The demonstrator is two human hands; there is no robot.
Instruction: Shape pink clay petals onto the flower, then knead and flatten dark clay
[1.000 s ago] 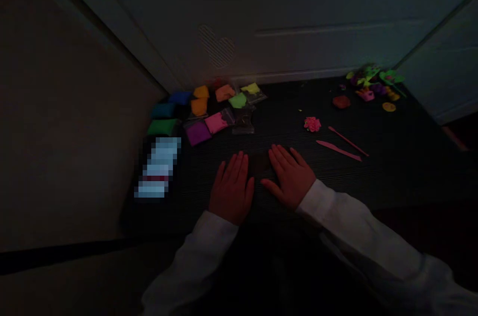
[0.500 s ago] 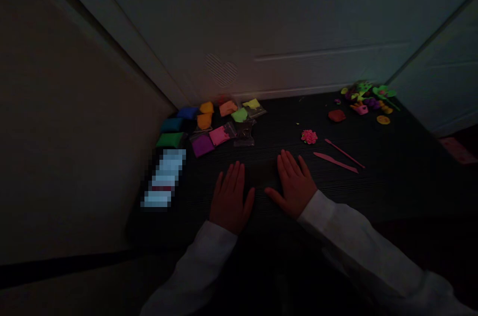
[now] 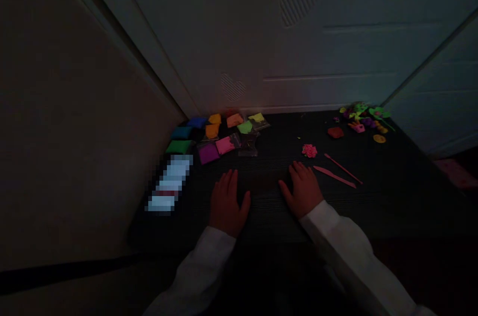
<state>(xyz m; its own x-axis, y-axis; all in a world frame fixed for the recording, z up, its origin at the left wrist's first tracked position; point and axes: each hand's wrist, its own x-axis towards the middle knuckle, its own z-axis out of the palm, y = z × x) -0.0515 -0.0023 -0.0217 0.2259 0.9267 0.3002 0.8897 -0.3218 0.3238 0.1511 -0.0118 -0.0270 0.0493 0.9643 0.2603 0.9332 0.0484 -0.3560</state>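
My left hand (image 3: 228,204) lies palm down on the dark table (image 3: 269,221), fingers stretched out and thumb apart. My right hand (image 3: 303,191) rests flat as well, to the right, its thumb pointing toward the left hand. Between them the surface has a dark, faintly reddish patch that I cannot make out in the low light. Just beyond the right fingers sits a pink clay flower (image 3: 309,151). Beside that hand lie a pink modelling knife (image 3: 335,176) and a thin pink modelling tool (image 3: 342,168). Neither hand visibly holds anything.
Packets of coloured clay (image 3: 208,153) spread over the back left. A lit, blurred-out phone (image 3: 170,184) lies at the left edge. At the back right are a red lump (image 3: 335,132), a yellow disc (image 3: 379,139) and a pile of coloured clay pieces (image 3: 368,119). A white panel (image 3: 209,32) stands behind.
The view has tilted up a little, so the table things appear lower. My right hand has shifted slightly right, widening the gap between the hands. Both stay flat.
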